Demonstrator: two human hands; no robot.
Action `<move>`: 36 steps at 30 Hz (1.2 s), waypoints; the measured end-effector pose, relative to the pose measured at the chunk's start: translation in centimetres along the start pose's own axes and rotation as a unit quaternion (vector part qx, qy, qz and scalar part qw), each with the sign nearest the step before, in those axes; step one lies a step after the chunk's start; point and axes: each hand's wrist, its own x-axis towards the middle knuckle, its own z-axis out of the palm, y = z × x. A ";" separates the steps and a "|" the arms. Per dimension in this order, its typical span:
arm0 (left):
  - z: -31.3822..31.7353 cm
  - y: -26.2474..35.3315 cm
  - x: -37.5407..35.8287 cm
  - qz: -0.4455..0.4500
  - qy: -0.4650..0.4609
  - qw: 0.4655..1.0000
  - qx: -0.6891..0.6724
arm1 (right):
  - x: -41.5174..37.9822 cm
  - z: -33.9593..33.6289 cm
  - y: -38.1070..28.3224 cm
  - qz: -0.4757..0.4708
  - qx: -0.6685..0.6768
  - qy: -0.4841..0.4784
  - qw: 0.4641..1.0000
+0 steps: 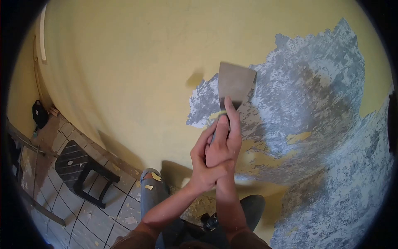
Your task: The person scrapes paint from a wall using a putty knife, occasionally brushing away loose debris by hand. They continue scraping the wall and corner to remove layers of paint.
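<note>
A wide-bladed scraper (236, 81) lies with its blade against the wall, at the border between the yellow paint and a bared patch. My right hand (222, 147) is closed round its handle, one finger stretched up onto the base of the blade. Clasped against it, my left hand (202, 172) has its thumb across the right wrist and its fingers up beside the handle, which the hands mostly hide. The yellow paint (137, 62) spreads to the left. Grey-white mottled surface (286, 95) shows on the right, with a few yellow remnants.
A black step stool (74, 162) lies on the tiled floor (120, 199) at the lower left, among scattered paint flakes. Against the far wall sits a black bag (40, 114). My knees, in jeans (151, 195), are close to the wall; a paint flake (156, 176) rests on one.
</note>
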 end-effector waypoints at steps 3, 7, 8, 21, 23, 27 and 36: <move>-0.2 -1.2 -2.1 0.005 0.006 1.000 0.021 | -2.4 -1.1 1.3 0.034 -0.009 -0.004 0.999; -0.8 -2.3 -2.6 -0.024 -0.002 0.999 0.025 | -2.7 -1.2 2.5 0.011 -0.025 0.011 1.000; -0.5 -1.6 -1.2 -0.018 0.000 1.000 0.025 | -1.4 -1.0 0.7 0.046 -0.029 0.000 0.999; 1.4 -0.4 -1.7 -0.009 -0.022 1.000 0.009 | -1.6 -2.7 -0.7 0.066 0.022 0.007 0.998; 2.0 0.0 -1.6 0.000 -0.015 1.000 0.005 | -1.3 -3.0 -0.7 -0.022 -0.057 -0.010 0.998; 2.0 -0.5 -1.4 0.024 -0.020 0.999 0.031 | -1.2 -2.9 -0.7 0.080 0.025 0.011 0.996; 2.3 -0.2 -0.8 0.001 -0.013 0.999 0.032 | -0.6 -2.8 -1.5 0.103 -0.007 0.012 0.995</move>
